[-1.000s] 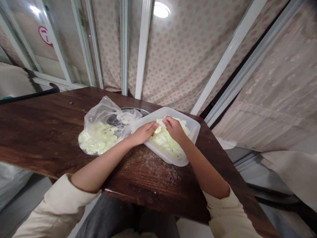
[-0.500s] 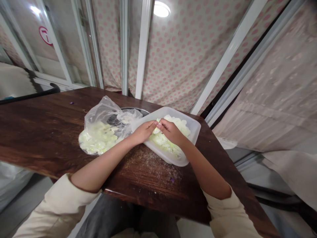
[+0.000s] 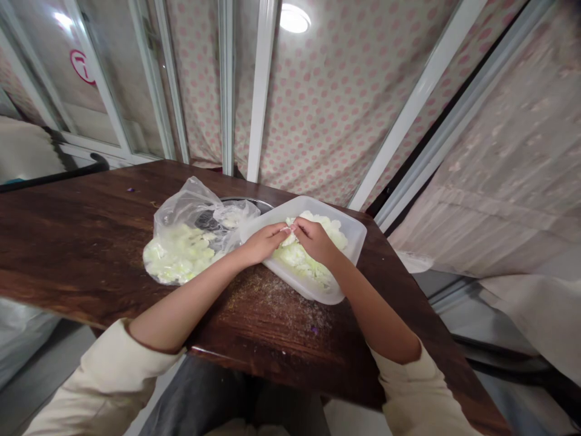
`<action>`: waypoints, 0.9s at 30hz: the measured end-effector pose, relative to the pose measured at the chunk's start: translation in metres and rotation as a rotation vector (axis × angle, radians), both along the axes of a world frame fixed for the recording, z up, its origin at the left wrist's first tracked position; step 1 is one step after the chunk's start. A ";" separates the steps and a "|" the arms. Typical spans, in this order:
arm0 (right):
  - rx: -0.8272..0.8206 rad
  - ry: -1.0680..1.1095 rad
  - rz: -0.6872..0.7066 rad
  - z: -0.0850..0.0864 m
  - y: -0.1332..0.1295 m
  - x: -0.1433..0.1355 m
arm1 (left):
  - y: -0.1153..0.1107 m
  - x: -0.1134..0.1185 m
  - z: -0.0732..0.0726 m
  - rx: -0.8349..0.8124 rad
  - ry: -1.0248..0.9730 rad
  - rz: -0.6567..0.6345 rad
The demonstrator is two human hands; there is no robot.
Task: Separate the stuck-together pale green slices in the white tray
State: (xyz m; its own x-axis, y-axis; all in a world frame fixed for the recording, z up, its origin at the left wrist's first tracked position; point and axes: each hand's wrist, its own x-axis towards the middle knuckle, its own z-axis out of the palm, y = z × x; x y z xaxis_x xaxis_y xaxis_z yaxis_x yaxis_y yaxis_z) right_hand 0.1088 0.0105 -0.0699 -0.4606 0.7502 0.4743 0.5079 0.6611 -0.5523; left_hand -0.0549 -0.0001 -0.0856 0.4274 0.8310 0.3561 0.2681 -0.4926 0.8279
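Note:
My left hand (image 3: 264, 243) and my right hand (image 3: 314, 238) meet over a white translucent plastic tub (image 3: 356, 237). Their thumbs and fingertips are pinched together on one pale, petal-like piece (image 3: 290, 239), mostly hidden by the fingers. Inside the tub lies a heap of similar whitish-green pieces (image 3: 313, 269), thin and ruffled; their exact kind I cannot make out. Left of the tub, a clear plastic bag (image 3: 186, 197) holds more of the same pale pieces (image 3: 179, 254). My left forearm passes in front of the bag's near right side.
Behind the bag and tub shows the rim of a round metal tray (image 3: 247, 200). Fine grit and a purple scrap (image 3: 314, 330) lie on the dark wooden table (image 3: 91, 242) before the tub. Beyond its far edge stand framed glass panels with a dotted curtain (image 3: 318, 109).
Both hands stay over the tub, with the fingertips shifting slightly around the pale piece. The tub and the bag keep their places; the view shifts a little.

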 end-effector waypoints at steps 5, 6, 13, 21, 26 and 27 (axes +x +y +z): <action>-0.102 0.035 0.128 0.004 -0.009 -0.003 | 0.002 0.000 0.000 -0.009 -0.016 -0.007; -0.105 0.031 0.141 0.005 -0.009 -0.003 | 0.002 0.000 0.000 -0.009 -0.015 -0.010; -0.041 0.029 0.018 0.001 0.000 0.002 | -0.002 -0.004 0.000 -0.056 0.003 -0.065; -0.011 -0.018 0.008 0.000 0.000 0.001 | 0.003 -0.002 0.001 -0.029 0.021 -0.035; -0.078 -0.006 0.120 0.003 -0.009 -0.004 | 0.006 -0.002 -0.002 0.017 0.025 -0.005; -0.077 -0.012 0.128 0.003 -0.009 -0.004 | 0.006 -0.002 -0.002 0.018 0.023 -0.006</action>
